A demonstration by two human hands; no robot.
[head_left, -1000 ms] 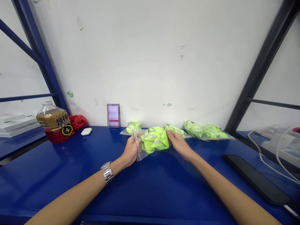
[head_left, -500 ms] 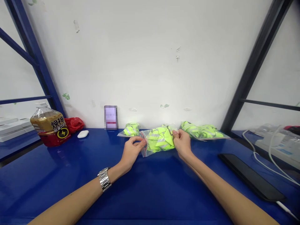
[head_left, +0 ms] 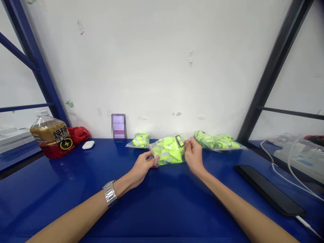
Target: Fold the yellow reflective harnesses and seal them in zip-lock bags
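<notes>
Between my hands is a clear zip bag [head_left: 168,152] with a crumpled fluorescent yellow reflective vest inside. My left hand [head_left: 144,165] grips the red-edged zip end, thumb in front and fingers behind. At the opposite end, my right hand [head_left: 193,153] pinches the bag's edge beside a dark-framed patch on the vest. Behind on the left lies another bagged yellow vest [head_left: 141,139]. To the right of my right hand, more bagged yellow vests [head_left: 217,141] lie against the wall.
A large drink bottle [head_left: 53,136], a red plastic bag [head_left: 79,134] and a white earbud case [head_left: 88,145] stand left. A phone [head_left: 118,127] leans on the wall. A dark phone [head_left: 269,189] with a white cable lies right on the blue table [head_left: 172,209].
My left hand has closed on the bag's zip end, thumb now over its face. The bag has shifted slightly left and turned, showing the dark-framed patch more fully.
</notes>
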